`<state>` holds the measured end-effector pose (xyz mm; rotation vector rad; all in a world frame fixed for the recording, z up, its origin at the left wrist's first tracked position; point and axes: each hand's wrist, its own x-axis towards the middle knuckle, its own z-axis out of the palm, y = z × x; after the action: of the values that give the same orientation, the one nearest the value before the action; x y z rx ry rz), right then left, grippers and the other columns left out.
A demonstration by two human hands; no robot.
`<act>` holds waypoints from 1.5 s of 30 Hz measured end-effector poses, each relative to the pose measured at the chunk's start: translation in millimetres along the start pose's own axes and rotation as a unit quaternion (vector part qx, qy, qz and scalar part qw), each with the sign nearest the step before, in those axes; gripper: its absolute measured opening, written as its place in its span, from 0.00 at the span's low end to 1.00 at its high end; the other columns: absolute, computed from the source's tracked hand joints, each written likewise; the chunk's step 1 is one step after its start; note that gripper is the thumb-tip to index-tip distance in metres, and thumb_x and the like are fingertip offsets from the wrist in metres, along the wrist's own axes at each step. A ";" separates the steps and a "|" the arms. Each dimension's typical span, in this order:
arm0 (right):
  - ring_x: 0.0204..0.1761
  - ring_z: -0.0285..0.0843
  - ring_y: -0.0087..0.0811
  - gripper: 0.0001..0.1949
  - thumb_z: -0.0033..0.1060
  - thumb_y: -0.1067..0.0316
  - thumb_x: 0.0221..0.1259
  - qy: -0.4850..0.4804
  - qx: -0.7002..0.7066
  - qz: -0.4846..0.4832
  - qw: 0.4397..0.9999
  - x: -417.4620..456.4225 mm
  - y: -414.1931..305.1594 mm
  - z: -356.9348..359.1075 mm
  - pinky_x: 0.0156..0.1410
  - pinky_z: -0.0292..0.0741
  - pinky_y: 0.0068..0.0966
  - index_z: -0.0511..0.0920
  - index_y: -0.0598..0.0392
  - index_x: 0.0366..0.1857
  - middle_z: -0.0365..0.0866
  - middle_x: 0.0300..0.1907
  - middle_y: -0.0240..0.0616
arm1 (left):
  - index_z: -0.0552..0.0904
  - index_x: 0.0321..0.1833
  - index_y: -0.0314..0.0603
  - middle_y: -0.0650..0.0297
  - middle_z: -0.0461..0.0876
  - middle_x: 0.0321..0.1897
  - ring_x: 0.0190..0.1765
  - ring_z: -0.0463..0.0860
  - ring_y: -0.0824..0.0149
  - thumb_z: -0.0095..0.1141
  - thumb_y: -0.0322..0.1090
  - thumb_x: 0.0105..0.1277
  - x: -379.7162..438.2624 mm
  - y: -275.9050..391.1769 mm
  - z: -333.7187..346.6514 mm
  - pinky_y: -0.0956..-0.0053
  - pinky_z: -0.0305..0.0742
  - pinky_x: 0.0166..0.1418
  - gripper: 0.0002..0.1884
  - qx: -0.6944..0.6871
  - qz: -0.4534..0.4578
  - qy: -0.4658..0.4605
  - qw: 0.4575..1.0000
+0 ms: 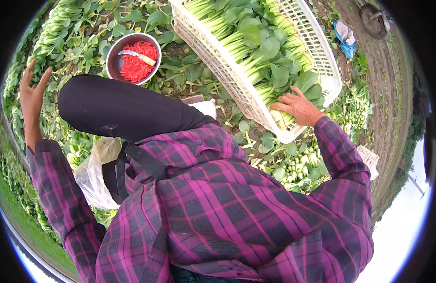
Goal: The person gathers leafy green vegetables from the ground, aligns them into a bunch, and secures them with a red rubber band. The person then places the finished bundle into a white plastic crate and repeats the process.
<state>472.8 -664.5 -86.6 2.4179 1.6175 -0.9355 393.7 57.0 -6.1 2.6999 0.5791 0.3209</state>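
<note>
My right hand [296,107] rests on a bundle of bok choy [282,118] at the near end of a white plastic crate [223,69]; whether its fingers grip the bundle is unclear. Rows of bok choy, several tied with thin red bands, fill the crate. Far to the left, my left hand [33,95] is raised with fingers apart and holds nothing, above cut bok choy and leaves. A metal bowl [109,58] of red bands [136,69] stands beyond my knee, and a curved knife with a light handle [146,59] lies on the bands.
Loose bok choy [301,169] lies in a heap near my right elbow, with another heap [359,106] right of the crate. More lies in rows at upper left [56,28]. A clear plastic bag [94,177] is beside my leg. A blue and white bag [345,39] lies at upper right.
</note>
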 end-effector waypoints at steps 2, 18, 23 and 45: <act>0.58 0.72 0.36 0.38 0.63 0.79 0.46 -0.025 -0.003 -0.030 0.999 11.8 0.3 12.6 0.78 0.54 0.50 0.68 0.32 0.65 0.74 0.51 0.32 | 0.73 0.72 0.51 0.54 0.69 0.72 0.76 0.64 0.46 0.68 0.53 0.62 -2.8 -1.4 -5.7 0.54 0.63 0.74 0.36 0.002 -0.004 0.000 1.000; 0.70 0.63 0.46 0.54 0.75 0.65 0.39 -0.102 -0.015 -0.008 0.995 28.0 13.0 54.9 0.78 0.49 0.53 0.54 0.23 0.77 0.70 0.62 0.45 | 0.74 0.71 0.51 0.53 0.67 0.73 0.76 0.63 0.49 0.68 0.51 0.63 -25.2 -19.9 1.0 0.54 0.63 0.73 0.34 0.012 -0.045 -0.027 0.999; 0.65 0.67 0.43 0.49 0.80 0.56 0.44 -0.155 0.080 -0.038 0.984 41.0 22.4 37.6 0.73 0.56 0.49 0.60 0.25 0.75 0.71 0.60 0.39 | 0.75 0.70 0.51 0.50 0.64 0.75 0.76 0.63 0.50 0.67 0.50 0.64 -27.8 -8.7 -0.2 0.55 0.62 0.74 0.32 0.013 -0.049 -0.034 0.998; 0.37 0.84 0.49 0.16 0.68 0.63 0.52 -0.185 0.000 0.051 0.981 98.0 -3.8 -43.0 0.51 0.77 0.41 0.83 0.51 0.46 0.83 0.27 0.45 | 0.76 0.69 0.54 0.56 0.62 0.76 0.75 0.65 0.56 0.69 0.45 0.63 -75.9 6.6 -7.3 0.58 0.66 0.73 0.30 -0.035 -0.126 -0.044 0.990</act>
<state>513.3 -566.8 -102.7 2.1375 1.3488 -1.2706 326.3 20.7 -7.7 2.5229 0.8548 0.1512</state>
